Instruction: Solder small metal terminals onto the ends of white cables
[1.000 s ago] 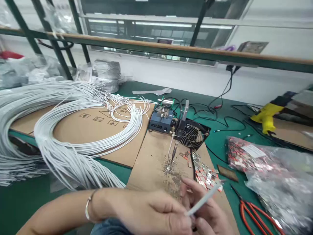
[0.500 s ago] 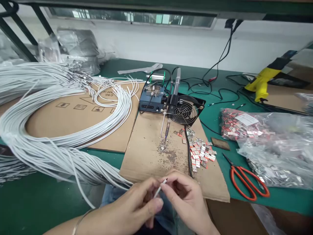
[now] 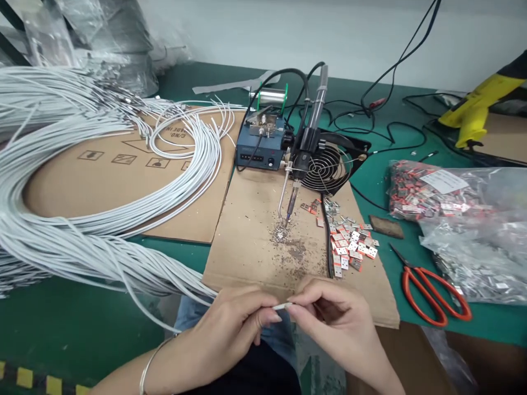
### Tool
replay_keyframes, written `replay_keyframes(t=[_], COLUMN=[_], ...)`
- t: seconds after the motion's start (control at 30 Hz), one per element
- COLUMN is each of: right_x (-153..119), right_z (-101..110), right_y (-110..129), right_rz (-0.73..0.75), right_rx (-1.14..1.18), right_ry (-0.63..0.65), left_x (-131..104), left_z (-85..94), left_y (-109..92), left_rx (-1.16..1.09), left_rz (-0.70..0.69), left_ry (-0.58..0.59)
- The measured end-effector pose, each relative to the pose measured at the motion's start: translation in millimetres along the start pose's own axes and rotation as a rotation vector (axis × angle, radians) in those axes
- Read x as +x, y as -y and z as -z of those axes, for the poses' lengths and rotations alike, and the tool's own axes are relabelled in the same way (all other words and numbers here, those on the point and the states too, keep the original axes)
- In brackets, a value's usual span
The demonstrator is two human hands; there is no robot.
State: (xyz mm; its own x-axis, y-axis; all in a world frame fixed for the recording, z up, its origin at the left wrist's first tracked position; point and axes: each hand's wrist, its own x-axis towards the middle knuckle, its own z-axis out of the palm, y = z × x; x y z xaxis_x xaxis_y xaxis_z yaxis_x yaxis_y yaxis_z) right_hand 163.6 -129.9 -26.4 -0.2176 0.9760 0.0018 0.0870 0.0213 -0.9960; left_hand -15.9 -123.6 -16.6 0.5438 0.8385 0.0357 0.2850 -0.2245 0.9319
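Between my hands a short stretch of white cable (image 3: 281, 306) shows, lying roughly level. My left hand (image 3: 234, 323) pinches it between thumb and forefinger. The tip of the cable meets the thumb and fingertips of my right hand (image 3: 337, 315), which are pressed together around it. Both hands are in front of the near edge of the brown cardboard (image 3: 247, 247). Beyond them a soldering iron (image 3: 302, 159) hangs tip down in its stand, over a patch of solder bits.
Looped white cables (image 3: 164, 269) cover the left. Metal connector pieces (image 3: 349, 244) lie right of the iron. A blue soldering station (image 3: 259, 145), a fan (image 3: 329, 167), orange-handled scissors (image 3: 432, 291), bagged parts (image 3: 436, 192) and a yellow tool (image 3: 477, 109) stand around.
The cable piece between my hands has turned from slanted to nearly level. My left fingers have closed on it nearer its end. The view has moved closer to the table and tilted down.
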Motion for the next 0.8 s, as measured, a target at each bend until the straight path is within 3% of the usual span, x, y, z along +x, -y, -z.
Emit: replay_keyframes(t=[0.17,0.3,0.33,0.43,0.5,0.6,0.8], right_x=[8.3,13.9,13.5,10.6,10.1,13.4,18.5], right_z=[-1.3,10.4,11.6,4.9,-4.7,-15.4,-14.6], right_y=[3.3,8.9,8.9,5.8,4.5,6.9,11.7], right_rz=[0.001,0.104,0.115,0.060,0.079,0.139,0.140], right_rx=[0.314,0.618,0.580,0.200,-0.008,-0.119,-0.192], right_ry=[-0.071,-0.262,-0.274,-0.117,-0.050,-0.048,-0.055], left_x=[1.3,-1.4,-2.4,-5.0,-5.7,-5.4,-5.9], left_z=[-1.6,3.6,5.4,9.7,10.9,10.1,4.6], left_y=[-2.8,-1.9,-0.4,5.0,7.3,8.4,12.5], left_rx=[0.008,-0.148,-0.227,-0.451,-0.450,-0.252,0.245], left_rz=[-0.140,-0.029,0.026,0.157,0.195,0.168,-0.117], left_ry=[-0.121,-0.126,-0.148,-0.166,-0.133,-0.114,-0.232])
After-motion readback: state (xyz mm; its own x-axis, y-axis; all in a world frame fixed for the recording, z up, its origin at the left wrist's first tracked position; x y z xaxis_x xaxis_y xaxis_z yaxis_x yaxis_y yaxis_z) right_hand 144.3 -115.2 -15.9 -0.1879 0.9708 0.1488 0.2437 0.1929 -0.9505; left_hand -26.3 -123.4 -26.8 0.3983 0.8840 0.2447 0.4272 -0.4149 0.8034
